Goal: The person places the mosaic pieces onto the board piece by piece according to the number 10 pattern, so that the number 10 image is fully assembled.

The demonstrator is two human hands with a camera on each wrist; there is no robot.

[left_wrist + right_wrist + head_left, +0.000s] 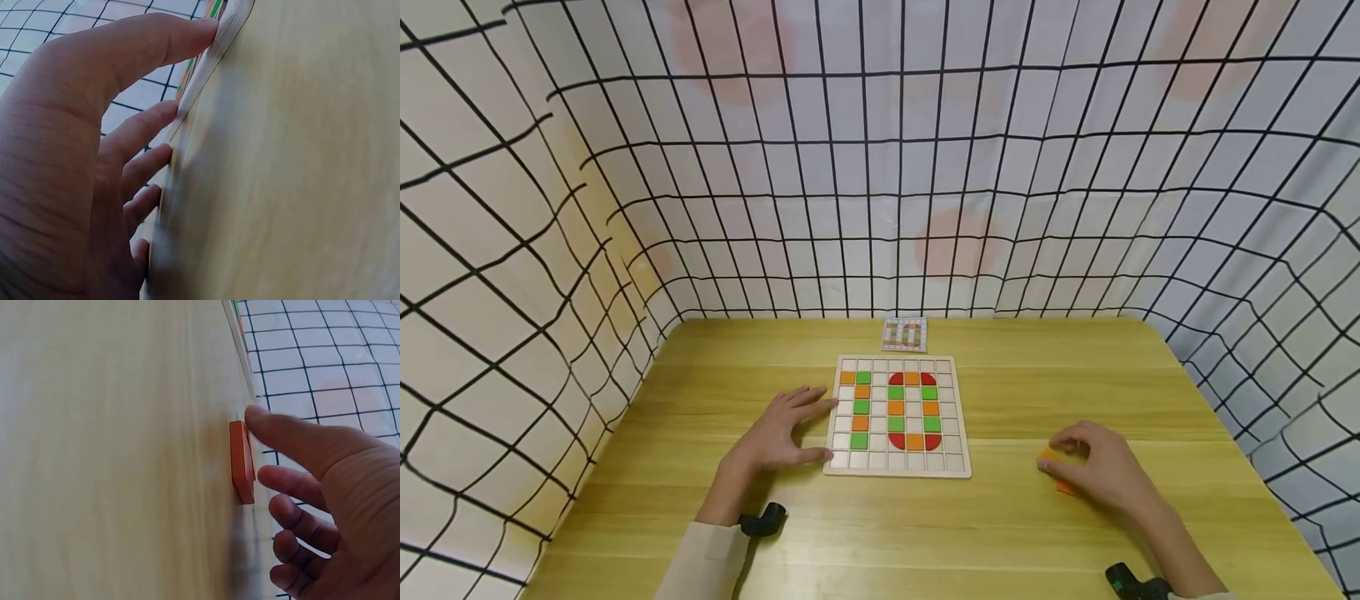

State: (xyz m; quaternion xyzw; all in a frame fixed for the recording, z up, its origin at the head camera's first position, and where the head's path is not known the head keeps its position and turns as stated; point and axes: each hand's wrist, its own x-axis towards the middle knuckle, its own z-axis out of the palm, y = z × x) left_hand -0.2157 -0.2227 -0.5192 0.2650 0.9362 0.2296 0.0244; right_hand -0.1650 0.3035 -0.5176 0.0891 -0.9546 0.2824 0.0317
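A square wooden grid board (898, 465) lies mid-table, with green, orange and red tiles set out in the shape of a 10. Against its left side, my left hand (785, 428) rests with fingers spread, the thumb and a fingertip touching the edge; the left wrist view shows the thumb on the board rim (215, 59). To the board's right, my right hand (1101, 467) pinches an orange tile (1049, 455) between thumb and index finger. Another orange tile (1065, 487) lies on the table under that hand. In the right wrist view, an orange tile (239, 464) shows below the fingertips.
A small card (905, 334) printed with a similar grid pattern lies behind the board. Black wire mesh (865, 192) surrounds the back and sides of the wooden table (985, 542). Dark devices (763, 520) are strapped at both wrists.
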